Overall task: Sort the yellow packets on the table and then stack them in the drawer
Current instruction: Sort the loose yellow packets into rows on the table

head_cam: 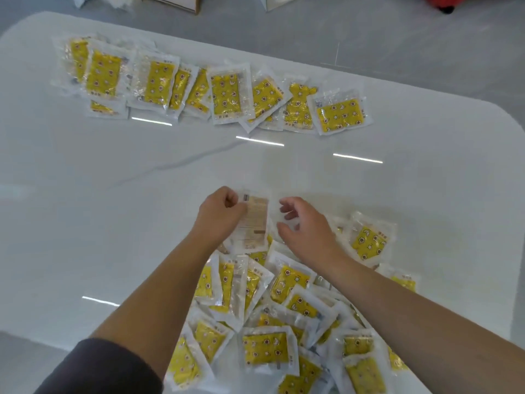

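Observation:
My left hand (220,216) pinches one packet (254,220) by its left edge, above the near pile. That packet shows its pale printed back. Just to its right hovers my right hand (304,226), fingers loosely curled, holding nothing that I can see. A loose heap of several yellow packets (267,348) in clear wrappers lies under and in front of my forearms. A row of several yellow packets (227,95), overlapping, runs across the far side of the white table (113,172). No drawer is in view.
Beyond the table's far edge there is grey floor with a cardboard box (173,2), a white object (275,2) and something red (454,2). The table's rounded right edge (511,126) curves down the right side.

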Demonstrator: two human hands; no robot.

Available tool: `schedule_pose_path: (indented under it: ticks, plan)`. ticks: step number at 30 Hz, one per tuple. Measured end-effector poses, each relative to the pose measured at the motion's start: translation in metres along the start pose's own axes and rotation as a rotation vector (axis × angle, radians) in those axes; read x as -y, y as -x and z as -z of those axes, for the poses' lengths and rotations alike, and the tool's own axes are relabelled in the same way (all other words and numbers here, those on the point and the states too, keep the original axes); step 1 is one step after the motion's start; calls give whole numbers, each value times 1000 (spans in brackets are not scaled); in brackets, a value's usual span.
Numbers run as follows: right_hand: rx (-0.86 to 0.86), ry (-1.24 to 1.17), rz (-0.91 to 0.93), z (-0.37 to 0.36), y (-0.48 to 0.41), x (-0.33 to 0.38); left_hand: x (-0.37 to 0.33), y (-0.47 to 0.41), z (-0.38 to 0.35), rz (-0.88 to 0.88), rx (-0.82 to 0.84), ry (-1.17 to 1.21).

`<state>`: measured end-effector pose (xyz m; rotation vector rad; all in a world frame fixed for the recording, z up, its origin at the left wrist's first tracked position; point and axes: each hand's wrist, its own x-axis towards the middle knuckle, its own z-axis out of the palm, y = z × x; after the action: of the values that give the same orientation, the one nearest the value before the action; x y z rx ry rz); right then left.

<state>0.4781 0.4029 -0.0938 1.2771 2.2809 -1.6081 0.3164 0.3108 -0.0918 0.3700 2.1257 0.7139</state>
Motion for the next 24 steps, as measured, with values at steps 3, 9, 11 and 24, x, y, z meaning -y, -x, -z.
schedule_pose_path:
  ticks: [3,9,11,24]
  plan:
    - [266,-287,-129,-13,6,21,-6,15,14,-19,21,166]
    - [152,-322,-243,-44,5,55,0,38,42,-1,141,233]
    - [88,-317,-354,-58,4,58,18,39,55,50,51,261]
    - [331,311,-88,-118,22,78,173,94,85,114,53,-991]
